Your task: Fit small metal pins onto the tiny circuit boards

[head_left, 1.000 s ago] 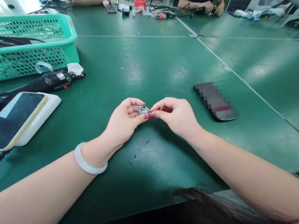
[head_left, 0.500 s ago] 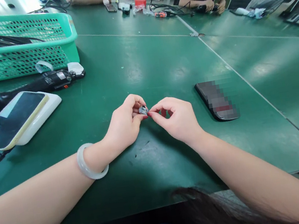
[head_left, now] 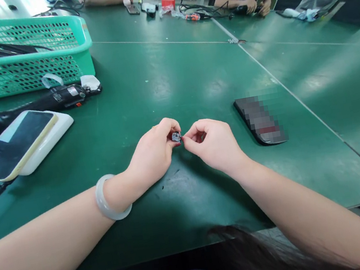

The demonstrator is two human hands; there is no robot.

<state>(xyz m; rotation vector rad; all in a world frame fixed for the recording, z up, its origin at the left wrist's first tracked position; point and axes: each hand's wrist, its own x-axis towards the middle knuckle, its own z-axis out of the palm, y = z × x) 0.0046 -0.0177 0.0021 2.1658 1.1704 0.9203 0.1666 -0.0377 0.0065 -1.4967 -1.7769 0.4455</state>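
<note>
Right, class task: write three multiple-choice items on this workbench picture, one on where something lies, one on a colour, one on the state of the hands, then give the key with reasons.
1. Where does the dark phone lie?
A. in the basket
B. flat on the table, to the right of the right hand
C. on the white pad

2. What colour is the basket?
A. red
B. yellow
C. green

3. How is the small part held?
A. pinched between the fingertips of both hands
B. lying loose on the table
C. in the left hand alone

Key: B, the phone lies on the table beside the right hand; C, its mesh walls are green; A, the left hand and the right hand meet on it.
</note>
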